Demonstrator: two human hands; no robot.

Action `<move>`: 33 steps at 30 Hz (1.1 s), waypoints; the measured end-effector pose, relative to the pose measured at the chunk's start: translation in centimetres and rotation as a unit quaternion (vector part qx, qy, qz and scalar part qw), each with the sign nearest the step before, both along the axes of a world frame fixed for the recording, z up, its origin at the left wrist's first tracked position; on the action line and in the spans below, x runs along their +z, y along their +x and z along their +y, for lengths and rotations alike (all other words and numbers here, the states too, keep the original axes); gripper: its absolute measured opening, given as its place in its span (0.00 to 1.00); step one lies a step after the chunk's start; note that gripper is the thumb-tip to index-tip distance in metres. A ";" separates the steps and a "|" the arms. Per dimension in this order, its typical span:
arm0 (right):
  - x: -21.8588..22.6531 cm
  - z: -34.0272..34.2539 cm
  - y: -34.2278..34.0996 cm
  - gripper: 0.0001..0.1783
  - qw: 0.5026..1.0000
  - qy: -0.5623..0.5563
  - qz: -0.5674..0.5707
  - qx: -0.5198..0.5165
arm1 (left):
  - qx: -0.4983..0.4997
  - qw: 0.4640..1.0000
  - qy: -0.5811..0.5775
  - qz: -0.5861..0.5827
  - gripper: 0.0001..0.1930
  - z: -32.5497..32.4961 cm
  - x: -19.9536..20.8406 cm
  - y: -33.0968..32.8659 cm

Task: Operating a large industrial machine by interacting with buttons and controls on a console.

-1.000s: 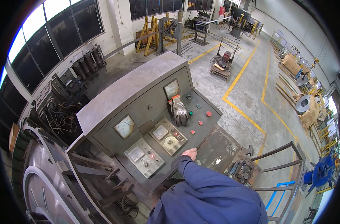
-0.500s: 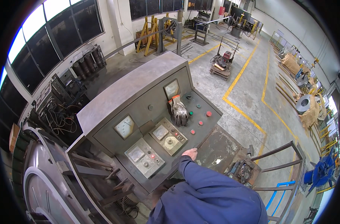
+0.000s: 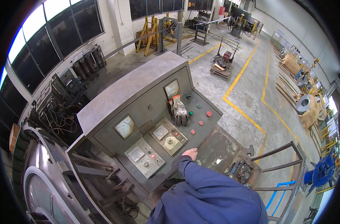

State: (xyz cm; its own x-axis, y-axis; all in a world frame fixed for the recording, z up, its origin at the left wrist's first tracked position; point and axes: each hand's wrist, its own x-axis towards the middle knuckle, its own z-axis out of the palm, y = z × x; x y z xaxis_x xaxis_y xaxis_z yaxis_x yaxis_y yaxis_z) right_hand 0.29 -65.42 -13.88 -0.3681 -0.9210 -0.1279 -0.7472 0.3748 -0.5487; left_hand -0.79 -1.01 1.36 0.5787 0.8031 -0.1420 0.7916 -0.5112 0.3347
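A large grey control console [image 3: 140, 89] fills the middle of the view, standing on a factory floor with yellow lines. Its sloped panel [image 3: 170, 138] carries square dial gauges, red and green push buttons, and a pair of worn work gloves [image 3: 178, 111] lying near the panel's upper right part. One hand [image 3: 190, 153], on a blue-sleeved arm, rests on the panel's lower front edge; whether its fingers are spread or curled cannot be told. No other hand shows.
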 end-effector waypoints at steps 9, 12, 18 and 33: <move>0.2 -0.2 0.1 0.18 0.999 0.029 -0.037 -0.024 | 0.020 1.000 0.001 -0.010 0.37 -0.2 0.0 -0.1; 0.0 -0.4 0.0 0.18 0.998 0.033 -0.046 -0.033 | 0.005 1.000 0.008 0.000 0.37 0.0 0.0 0.0; -0.4 -0.6 -0.1 0.18 0.997 0.046 -0.042 -0.038 | -0.002 1.000 0.019 -0.002 0.38 1.0 -1.1 0.0; -0.7 -0.1 0.0 0.22 0.999 0.026 0.015 0.013 | -0.038 0.998 0.044 0.017 0.39 1.6 -1.8 0.0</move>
State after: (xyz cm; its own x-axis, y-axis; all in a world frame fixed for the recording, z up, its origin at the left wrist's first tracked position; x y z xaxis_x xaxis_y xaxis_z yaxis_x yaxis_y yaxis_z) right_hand 0.27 -65.48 -14.57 -0.3480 -0.9230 -0.1641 -0.7736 0.3816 -0.5059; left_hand -0.80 0.59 -0.45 0.6348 0.7670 -0.0930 0.7592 -0.5969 0.2595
